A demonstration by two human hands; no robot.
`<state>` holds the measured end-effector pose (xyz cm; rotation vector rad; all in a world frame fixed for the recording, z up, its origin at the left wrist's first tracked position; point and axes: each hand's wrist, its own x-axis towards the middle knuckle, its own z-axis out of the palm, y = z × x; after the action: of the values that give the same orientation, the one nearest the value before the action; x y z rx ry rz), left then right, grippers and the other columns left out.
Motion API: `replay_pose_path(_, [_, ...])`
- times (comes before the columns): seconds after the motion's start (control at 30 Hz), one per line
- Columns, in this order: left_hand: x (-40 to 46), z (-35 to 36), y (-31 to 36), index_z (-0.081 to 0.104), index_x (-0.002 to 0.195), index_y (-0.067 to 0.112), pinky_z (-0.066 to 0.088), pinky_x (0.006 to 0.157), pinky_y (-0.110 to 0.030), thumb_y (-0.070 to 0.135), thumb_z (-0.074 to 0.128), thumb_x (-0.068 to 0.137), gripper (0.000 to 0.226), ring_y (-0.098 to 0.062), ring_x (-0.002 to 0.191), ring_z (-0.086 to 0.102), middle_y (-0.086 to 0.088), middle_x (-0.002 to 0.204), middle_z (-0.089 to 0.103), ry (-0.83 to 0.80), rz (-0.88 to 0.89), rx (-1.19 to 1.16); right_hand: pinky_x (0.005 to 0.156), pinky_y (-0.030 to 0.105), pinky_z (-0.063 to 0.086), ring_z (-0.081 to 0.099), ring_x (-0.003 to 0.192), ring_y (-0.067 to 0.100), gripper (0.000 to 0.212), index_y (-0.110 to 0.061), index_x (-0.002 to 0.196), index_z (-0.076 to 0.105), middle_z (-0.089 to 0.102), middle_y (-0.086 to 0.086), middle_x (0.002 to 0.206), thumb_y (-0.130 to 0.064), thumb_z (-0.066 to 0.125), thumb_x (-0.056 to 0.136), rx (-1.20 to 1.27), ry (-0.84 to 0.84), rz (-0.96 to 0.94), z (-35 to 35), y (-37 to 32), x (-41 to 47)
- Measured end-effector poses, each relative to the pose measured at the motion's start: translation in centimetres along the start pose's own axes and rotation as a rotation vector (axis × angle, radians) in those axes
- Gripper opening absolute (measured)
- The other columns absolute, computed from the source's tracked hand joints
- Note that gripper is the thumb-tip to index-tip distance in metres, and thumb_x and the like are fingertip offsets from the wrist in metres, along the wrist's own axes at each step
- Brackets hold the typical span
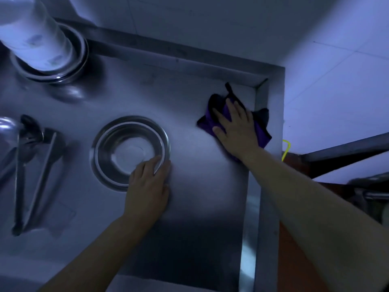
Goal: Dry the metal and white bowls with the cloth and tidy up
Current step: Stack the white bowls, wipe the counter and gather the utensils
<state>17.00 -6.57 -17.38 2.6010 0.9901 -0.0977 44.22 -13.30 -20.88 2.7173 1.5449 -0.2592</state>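
Note:
A shallow metal bowl [128, 148] rests upright in the middle of the steel counter [200, 186]. My left hand [147, 182] grips its near right rim, fingers curled over the edge. A dark purple cloth [261, 125] lies crumpled near the counter's far right corner. My right hand [235, 127] lies flat on top of the cloth, fingers spread, pressing it down. At the far left a tall stack of white bowls [33, 32] stands inside a stack of metal bowls [69, 68].
Metal tongs and a ladle [27, 165] lie at the left edge beside another shiny metal item [6, 127]. A raised steel lip [261, 144] borders the counter on the right and back. White tiled wall lies behind; a dark frame and orange surface [294, 260] sit to the right.

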Motion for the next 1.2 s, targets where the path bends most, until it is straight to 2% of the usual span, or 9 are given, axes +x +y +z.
replay_pose_path(0.27, [-3.6,-1.3,-2.1,0.058,0.124,0.007,0.042,0.093,-0.052,-0.001,0.067,0.067,0.058,-0.043,0.113,0.05,-0.021,0.128,0.055,0.056,0.031,-0.046,0.116,0.05,0.003,0.01,0.144,0.03,0.054,-0.038,0.144,0.029,0.015,0.01,0.157,-0.049,0.035,0.092,0.074,-0.012,0.032,2.6,-9.6,-13.4])
replay_pose_path(0.43, [-6.5,-2.2,-4.8,0.06,0.12,0.004,0.042,0.091,-0.054,-0.003,0.069,0.066,0.055,-0.045,0.107,0.052,-0.024,0.124,0.055,0.111,0.026,-0.07,0.115,0.055,0.01,0.024,0.141,0.031,0.054,-0.039,0.14,0.037,0.029,0.009,0.153,-0.048,0.041,0.087,0.117,-0.01,-0.074,3.9,-18.6,-19.9])
replay_pose_path(0.53, [-8.1,-3.0,-5.7,0.06,0.12,0.003,0.042,0.089,-0.056,-0.002,0.066,0.07,0.051,-0.046,0.106,0.052,-0.025,0.124,0.055,0.121,0.035,-0.05,0.114,0.056,-0.001,0.01,0.145,0.026,0.052,-0.042,0.141,0.034,0.017,0.005,0.157,-0.046,0.038,0.089,0.136,-0.094,-0.193,4.6,-21.3,-23.6])
replay_pose_path(0.67, [-9.6,-3.7,-5.7,0.057,0.124,0.004,0.04,0.09,-0.054,-0.004,0.068,0.067,0.059,-0.044,0.11,0.047,-0.024,0.127,0.052,0.075,0.061,-0.043,0.111,0.045,-0.02,-0.019,0.143,0.016,0.052,-0.044,0.145,0.021,-0.009,-0.005,0.158,-0.044,0.034,0.095,0.196,-0.204,-0.261,4.5,-19.1,-27.4])
replay_pose_path(0.8, [-10.4,-3.8,-5.0,0.057,0.124,0.004,0.041,0.088,-0.052,-0.003,0.066,0.068,0.057,-0.043,0.108,0.047,-0.023,0.125,0.052,0.071,0.102,-0.059,0.113,0.039,-0.02,-0.028,0.139,0.013,0.055,-0.044,0.146,0.013,-0.023,-0.009,0.152,-0.048,0.031,0.094,0.142,-0.259,-0.147,4.0,-14.1,-29.7])
replay_pose_path(0.9, [-11.2,-3.7,-4.8,0.057,0.124,0.003,0.041,0.09,-0.053,0.007,0.058,0.069,0.055,-0.045,0.109,0.049,-0.023,0.127,0.053,0.052,0.119,-0.073,0.112,0.038,-0.02,-0.026,0.14,0.015,0.058,-0.044,0.147,0.011,-0.023,-0.006,0.152,-0.053,0.029,0.093,0.036,-0.264,-0.101,3.5,-11.6,-28.9])
replay_pose_path(0.97, [-11.8,-3.6,-4.9,0.058,0.124,0.004,0.04,0.094,-0.054,0.013,0.051,0.068,0.057,-0.046,0.112,0.049,-0.024,0.128,0.053,0.029,0.125,-0.067,0.111,0.037,-0.018,-0.017,0.143,0.018,0.059,-0.042,0.147,0.016,-0.013,-0.002,0.156,-0.052,0.036,0.093,0.019,-0.23,-0.087,3.1,-10.8,-26.4])
replay_pose_path(1.07, [-12.4,-3.3,-5.8,0.059,0.123,0.004,0.042,0.093,-0.055,0.012,0.054,0.068,0.056,-0.047,0.111,0.05,-0.025,0.128,0.054,0.022,0.142,-0.031,0.114,0.038,-0.008,-0.006,0.145,0.021,0.059,-0.041,0.147,0.015,-0.004,0.004,0.159,-0.051,0.039,0.094,-0.048,-0.162,0.0,2.2,-9.4,-21.5])
replay_pose_path(1.2, [-12.9,-3.3,-7.9,0.06,0.121,0.004,0.043,0.092,-0.056,0.009,0.057,0.068,0.053,-0.047,0.111,0.05,-0.025,0.127,0.054,0.047,0.14,-0.006,0.114,0.041,-0.005,-0.007,0.145,0.023,0.06,-0.038,0.148,0.008,-0.006,0.007,0.159,-0.05,0.035,0.096,-0.064,-0.154,0.061,2.3,-8.4,-19.8])
